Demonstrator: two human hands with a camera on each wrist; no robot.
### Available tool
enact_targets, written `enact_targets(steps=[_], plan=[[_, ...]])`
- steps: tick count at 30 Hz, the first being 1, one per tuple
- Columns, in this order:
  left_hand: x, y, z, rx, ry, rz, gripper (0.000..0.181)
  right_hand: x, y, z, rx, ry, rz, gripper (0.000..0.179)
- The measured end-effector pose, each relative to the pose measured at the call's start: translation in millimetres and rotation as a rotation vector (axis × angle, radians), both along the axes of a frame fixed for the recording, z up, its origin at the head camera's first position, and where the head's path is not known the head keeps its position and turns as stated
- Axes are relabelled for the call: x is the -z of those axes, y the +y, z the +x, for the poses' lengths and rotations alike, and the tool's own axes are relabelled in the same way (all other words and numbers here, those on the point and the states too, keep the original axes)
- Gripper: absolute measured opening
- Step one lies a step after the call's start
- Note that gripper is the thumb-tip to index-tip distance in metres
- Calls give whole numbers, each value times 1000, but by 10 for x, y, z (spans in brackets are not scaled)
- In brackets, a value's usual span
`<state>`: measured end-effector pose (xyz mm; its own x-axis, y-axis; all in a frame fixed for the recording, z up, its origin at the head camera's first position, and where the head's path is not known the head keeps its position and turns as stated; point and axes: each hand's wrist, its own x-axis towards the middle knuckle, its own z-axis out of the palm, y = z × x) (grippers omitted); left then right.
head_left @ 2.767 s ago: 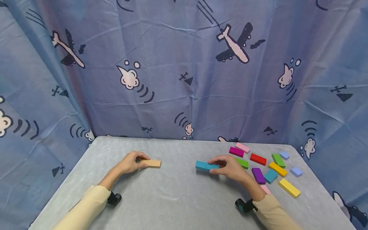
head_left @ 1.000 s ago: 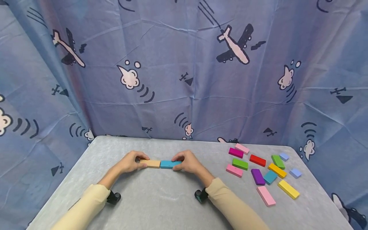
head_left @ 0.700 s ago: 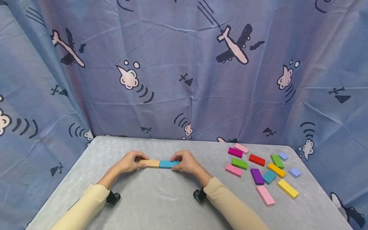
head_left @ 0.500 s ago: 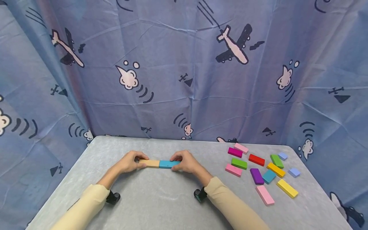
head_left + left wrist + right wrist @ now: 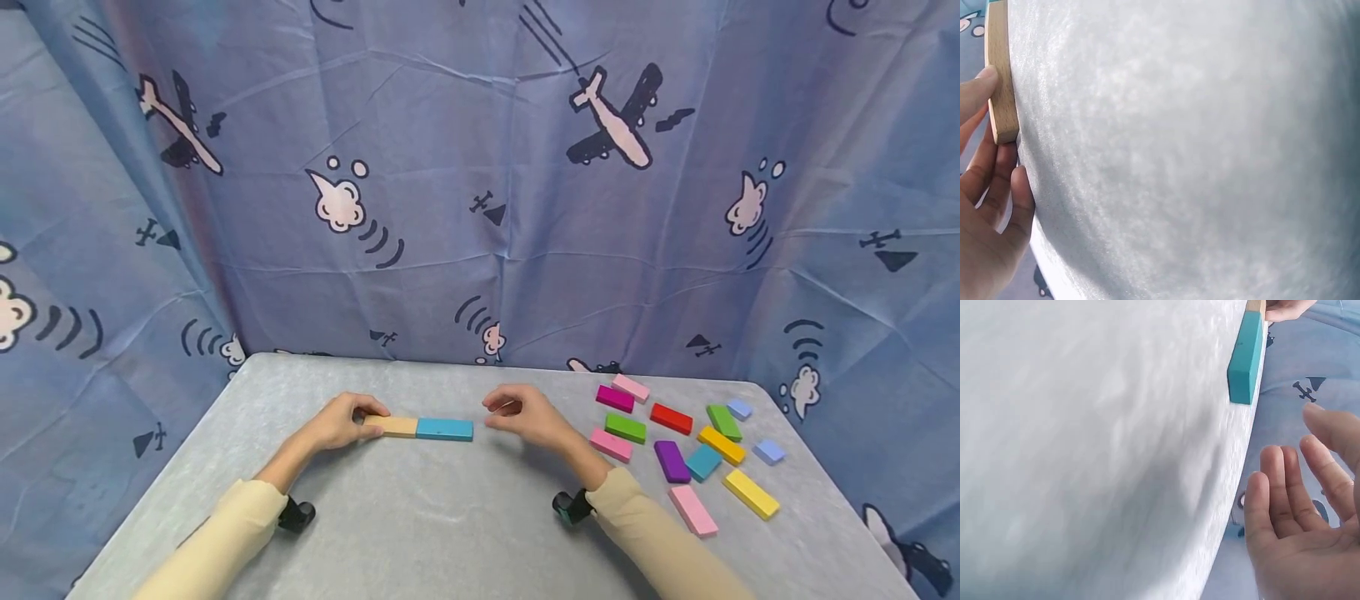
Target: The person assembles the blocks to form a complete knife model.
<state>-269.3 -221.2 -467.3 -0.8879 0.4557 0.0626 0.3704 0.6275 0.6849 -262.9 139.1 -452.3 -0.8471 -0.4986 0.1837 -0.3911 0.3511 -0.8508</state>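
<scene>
A natural wood block (image 5: 397, 427) and a blue block (image 5: 445, 429) lie end to end on the table, their short ends meeting. My left hand (image 5: 341, 422) pinches the wood block's left end between thumb and fingers; in the left wrist view the thumb presses the side of the wood block (image 5: 1002, 75). Just right of the blue block, my right hand (image 5: 528, 414) is held with its fingers loosely bent and nothing between them. The right wrist view shows a gap between those fingers and the near end of the blue block (image 5: 1244, 359).
At the table's right lie several loose blocks, among them a green block (image 5: 626, 427), a pink block (image 5: 611, 445), a purple block (image 5: 672, 462), a red block (image 5: 671, 418) and a yellow block (image 5: 752, 494). A patterned curtain (image 5: 450, 208) hangs behind the grey-white table (image 5: 420, 533).
My right hand carried the blue block left to the wood block's end, then let go and drew back to the right. My left hand stayed on the wood block.
</scene>
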Motion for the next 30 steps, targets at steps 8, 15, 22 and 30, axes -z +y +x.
enact_targets(steps=[8,15,22,30], plan=[[12,-3,30,-6,4,1,19,-58,326,111,-11,6,15,25],[28,-12,20,-13,-1,-4,20,-104,680,213,17,-18,25,27],[8,6,24,-6,3,5,20,-167,1170,314,99,-24,76,29],[9,4,10,3,4,-2,19,-149,1634,402,157,-7,131,30]])
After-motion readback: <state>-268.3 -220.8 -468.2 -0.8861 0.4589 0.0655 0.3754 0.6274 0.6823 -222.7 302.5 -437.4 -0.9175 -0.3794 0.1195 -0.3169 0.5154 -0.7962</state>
